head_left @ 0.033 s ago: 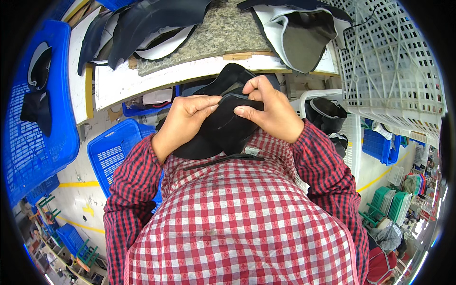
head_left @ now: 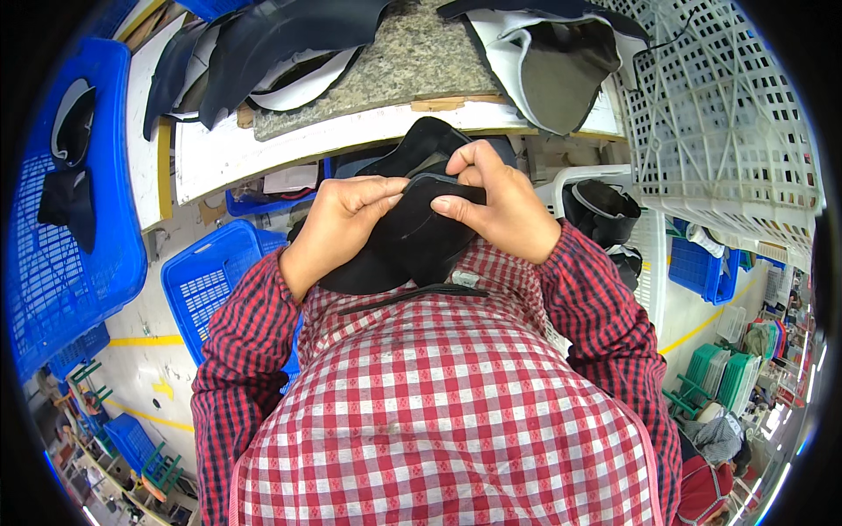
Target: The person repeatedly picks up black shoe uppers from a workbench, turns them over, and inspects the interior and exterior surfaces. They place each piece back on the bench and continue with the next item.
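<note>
Black, soft-looking leather or fabric piece [head_left: 399, 241], shaped like a shoe upper, is held up close to the chest, just in front of the red-and-white checked shirt [head_left: 438, 394]. Left hand [head_left: 342, 219] is clamped on its left side, thumb on top and fingers curled around the edge. Right hand [head_left: 495, 206] pinches the upper right edge, thumb pressed flat on the dark surface, fingers wrapped over the top. So both hands are closed on the same piece, touching or nearly touching at the fingertips.

Just beyond the hands there's a white workbench [head_left: 307, 145] with a speckled granite slab [head_left: 412, 61] on it, and more dark cut pieces [head_left: 254, 53] draped over it, some with white lining showing. A blue plastic crate [head_left: 206, 280] sits below on the left, another big blue basket [head_left: 61, 254] further left with black pieces in it. A white lattice basket [head_left: 728, 123] fills the right side, with dark shoe uppers [head_left: 601, 210] just below it.
</note>
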The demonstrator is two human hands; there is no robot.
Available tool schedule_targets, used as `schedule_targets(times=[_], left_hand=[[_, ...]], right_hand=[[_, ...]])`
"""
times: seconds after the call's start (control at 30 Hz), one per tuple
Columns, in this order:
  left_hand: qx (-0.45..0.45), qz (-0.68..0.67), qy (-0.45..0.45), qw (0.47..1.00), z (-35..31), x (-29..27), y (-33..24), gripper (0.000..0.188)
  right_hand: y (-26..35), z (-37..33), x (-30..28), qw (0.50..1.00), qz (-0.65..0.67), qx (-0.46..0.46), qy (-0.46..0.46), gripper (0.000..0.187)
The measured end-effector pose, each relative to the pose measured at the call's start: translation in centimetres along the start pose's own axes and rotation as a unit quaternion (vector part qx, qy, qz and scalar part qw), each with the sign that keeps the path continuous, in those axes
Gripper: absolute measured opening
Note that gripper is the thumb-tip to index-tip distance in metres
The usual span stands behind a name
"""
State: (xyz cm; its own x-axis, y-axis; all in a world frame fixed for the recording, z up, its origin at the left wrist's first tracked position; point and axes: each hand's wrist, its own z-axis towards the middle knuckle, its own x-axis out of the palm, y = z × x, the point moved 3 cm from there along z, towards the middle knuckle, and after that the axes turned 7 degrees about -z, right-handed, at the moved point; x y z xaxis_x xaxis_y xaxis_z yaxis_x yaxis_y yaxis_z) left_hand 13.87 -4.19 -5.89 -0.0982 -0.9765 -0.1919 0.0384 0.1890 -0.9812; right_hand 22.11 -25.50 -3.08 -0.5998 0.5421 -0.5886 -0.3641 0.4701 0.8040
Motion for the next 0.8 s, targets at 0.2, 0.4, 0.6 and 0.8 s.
schedule_targets(times=[0.2, 0.4, 0.6, 0.8], left_hand=[[0.019, 0.018, 0.005, 1.0, -0.4, 0.0, -0.1, 0.025], [-0.063, -0.118, 0.078, 0.988, 0.6, -0.9, 0.6, 0.02], [-0.166, -0.315, 0.268, 0.895, 1.3, -0.8, 1.5, 0.04], [-0.187, -0.216, 0.147, 0.947, 0.5, 0.5, 1.8, 0.02]], right_hand=[[0.1, 0.1, 0.0, 0.999, -0.015, -0.028, 0.0, 0.036], [-0.1, 0.2, 0.2, 0.997, -0.032, -0.074, 0.013, 0.025], [0.6, 0.0, 0.5, 0.998, 0.003, -0.037, 0.048, 0.022], [1.1, -0.1, 0.5, 0.998, -0.019, -0.032, 0.042, 0.023]])
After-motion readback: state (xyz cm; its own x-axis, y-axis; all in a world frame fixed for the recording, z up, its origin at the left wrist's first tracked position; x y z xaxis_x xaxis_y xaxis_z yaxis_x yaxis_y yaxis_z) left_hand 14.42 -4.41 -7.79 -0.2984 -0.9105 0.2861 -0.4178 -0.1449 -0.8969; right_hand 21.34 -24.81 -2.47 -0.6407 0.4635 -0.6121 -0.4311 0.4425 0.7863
